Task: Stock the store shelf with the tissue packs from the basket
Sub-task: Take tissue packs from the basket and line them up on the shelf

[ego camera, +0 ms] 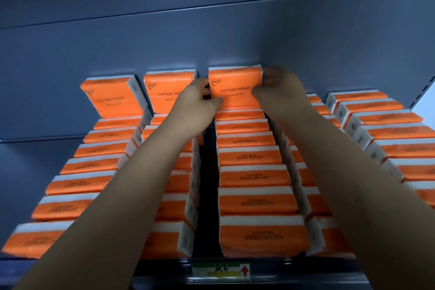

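An orange and white tissue pack [235, 88] marked COTTON TISSUE stands upright at the back of the third row on the shelf [164, 263]. My left hand [197, 103] grips its left edge, thumb on the front. My right hand [279, 88] grips its right edge with fingers curled round the side. Both forearms reach over rows of several identical packs [255, 202] that lie flat. The basket is out of view.
Two more upright packs [113, 96] stand at the back of the left rows. A dark gap [207, 195] runs between the second and third rows. The grey back panel [211, 30] rises behind. A price label [221, 271] sits on the shelf's front edge.
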A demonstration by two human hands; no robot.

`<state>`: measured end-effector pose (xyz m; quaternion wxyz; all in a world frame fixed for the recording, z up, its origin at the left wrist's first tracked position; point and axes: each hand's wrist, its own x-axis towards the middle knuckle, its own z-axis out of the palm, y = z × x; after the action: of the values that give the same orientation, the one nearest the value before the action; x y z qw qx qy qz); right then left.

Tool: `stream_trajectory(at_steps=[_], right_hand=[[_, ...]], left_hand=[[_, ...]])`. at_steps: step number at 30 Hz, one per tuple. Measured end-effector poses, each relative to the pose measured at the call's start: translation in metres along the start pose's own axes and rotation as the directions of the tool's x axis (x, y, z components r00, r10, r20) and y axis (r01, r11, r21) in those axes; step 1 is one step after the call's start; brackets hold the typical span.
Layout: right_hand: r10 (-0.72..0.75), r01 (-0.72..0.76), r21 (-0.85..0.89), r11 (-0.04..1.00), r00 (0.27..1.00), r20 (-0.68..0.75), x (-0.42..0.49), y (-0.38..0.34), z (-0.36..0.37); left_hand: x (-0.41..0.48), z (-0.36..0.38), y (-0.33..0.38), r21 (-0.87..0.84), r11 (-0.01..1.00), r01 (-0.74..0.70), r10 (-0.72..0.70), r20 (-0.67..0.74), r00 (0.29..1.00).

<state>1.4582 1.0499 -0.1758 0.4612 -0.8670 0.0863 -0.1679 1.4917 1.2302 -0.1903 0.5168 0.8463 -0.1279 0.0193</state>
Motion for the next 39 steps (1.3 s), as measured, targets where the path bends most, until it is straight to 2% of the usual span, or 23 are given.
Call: stream_trajectory(at_steps=[13,26,39], right_hand=[[-0.001,0.003,-0.036,0.999,0.999,0.044,-0.002,0.003,0.002],[-0.039,0.043,-0.068,0.997,0.998,0.056,0.003,0.013,-0.001],[-0.048,0.055,-0.068,0.996,0.995,0.093,0.010,0.021,0.002]], left_hand=[[-0.009,-0.002,0.009,-0.240,0.963,0.126,-0.128,0.005,0.992],[-0.016,-0.001,0.013,-0.301,0.943,0.140,-0.133,0.043,0.990],[-0.012,0.004,0.011,-0.221,0.969,0.111,-0.115,-0.002,0.993]])
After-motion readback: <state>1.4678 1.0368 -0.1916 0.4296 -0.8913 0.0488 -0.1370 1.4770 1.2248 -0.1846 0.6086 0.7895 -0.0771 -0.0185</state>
